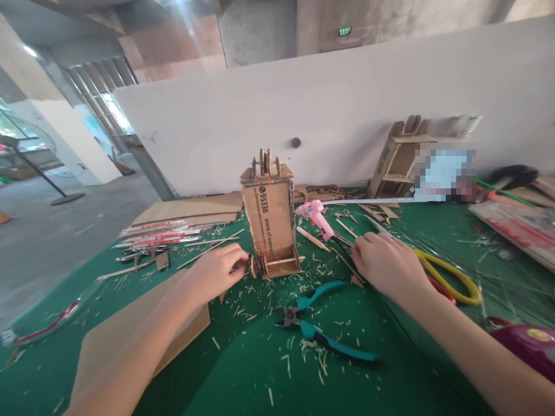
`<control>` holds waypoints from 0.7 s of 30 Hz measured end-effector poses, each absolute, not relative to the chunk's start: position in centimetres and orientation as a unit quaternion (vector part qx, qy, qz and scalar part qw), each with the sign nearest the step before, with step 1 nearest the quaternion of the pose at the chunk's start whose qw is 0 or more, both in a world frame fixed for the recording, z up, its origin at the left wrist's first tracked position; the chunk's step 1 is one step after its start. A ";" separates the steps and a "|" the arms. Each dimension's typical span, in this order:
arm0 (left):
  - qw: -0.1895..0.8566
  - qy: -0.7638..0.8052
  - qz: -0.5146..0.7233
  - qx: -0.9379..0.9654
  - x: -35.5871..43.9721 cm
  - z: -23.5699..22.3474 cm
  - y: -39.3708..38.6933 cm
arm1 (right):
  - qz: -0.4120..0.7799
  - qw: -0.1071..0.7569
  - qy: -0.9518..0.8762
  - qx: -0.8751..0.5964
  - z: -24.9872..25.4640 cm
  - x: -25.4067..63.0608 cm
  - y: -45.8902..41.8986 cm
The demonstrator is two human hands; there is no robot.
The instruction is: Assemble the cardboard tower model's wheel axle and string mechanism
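Green sheeting (pixel 243 370) covers the worktop, strewn with pale wood shavings, and a long white panel (pixel 208 127) stands behind it. Upright near the middle is a tall, narrow tower of brown corrugated cardboard (pixel 280 211), its black-printed face turned towards the wearer and strung with red thread. Taking it as the clock's hub, its long axis runs from 6 to 12, the top tipping slightly towards 11. Small round cardboard wheels (pixel 265 162) crown the 12 o'clock end; a shallow cardboard tray (pixel 284 267) juts forward at 6.

It should handle as light and fairly stiff, dry rather than slippery, but the thread and wheels look easy to snag or bend. Its long side walls seem the safest hold.

The left hand (pixel 219 268) reaches in from 8 o'clock, fingers curled against a small brown cardboard disc (pixel 252 267) at the tower's 7 o'clock corner; whether they pinch it, I cannot tell. The right hand (pixel 384 260), between 3 and 4, is well apart from the tower, fingers bent down beside a pink glue gun's (pixel 319 219) end of the worktop; its grip is hidden. Teal-handled cutting pliers (pixel 309 330) lie splayed at 5.
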State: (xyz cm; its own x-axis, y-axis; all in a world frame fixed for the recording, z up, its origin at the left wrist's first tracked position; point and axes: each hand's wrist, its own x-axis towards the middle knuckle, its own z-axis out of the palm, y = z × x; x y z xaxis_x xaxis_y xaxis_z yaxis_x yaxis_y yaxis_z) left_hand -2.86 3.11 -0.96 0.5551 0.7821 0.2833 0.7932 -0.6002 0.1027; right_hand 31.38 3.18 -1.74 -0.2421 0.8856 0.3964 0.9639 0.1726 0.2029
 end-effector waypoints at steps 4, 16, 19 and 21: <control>0.010 -0.453 -0.149 -0.879 -3.0 -1.2 3.3 | -0.139 0.224 -0.831 -0.490 -0.2 28.7 1.7; 0.022 -0.453 -0.152 -0.878 -2.8 -0.9 3.0 | -0.086 0.270 -0.899 -0.335 -1.6 23.0 3.9; 0.028 -0.450 -0.155 -0.879 -2.7 -1.0 3.0 | -0.083 0.277 -0.897 -0.334 -1.9 23.0 3.8; 0.031 -0.448 -0.157 -0.880 -2.7 -1.1 3.0 | -0.069 0.275 -0.899 -0.332 -1.8 22.9 3.5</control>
State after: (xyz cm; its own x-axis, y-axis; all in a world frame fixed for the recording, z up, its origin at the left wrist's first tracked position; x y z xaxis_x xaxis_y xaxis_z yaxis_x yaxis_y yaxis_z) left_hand -2.73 3.03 -1.07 0.5497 0.7777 0.3051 0.7974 -0.5973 0.0859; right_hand 22.85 3.46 -1.83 -0.6273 0.5601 0.5411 0.6361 0.7694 -0.0588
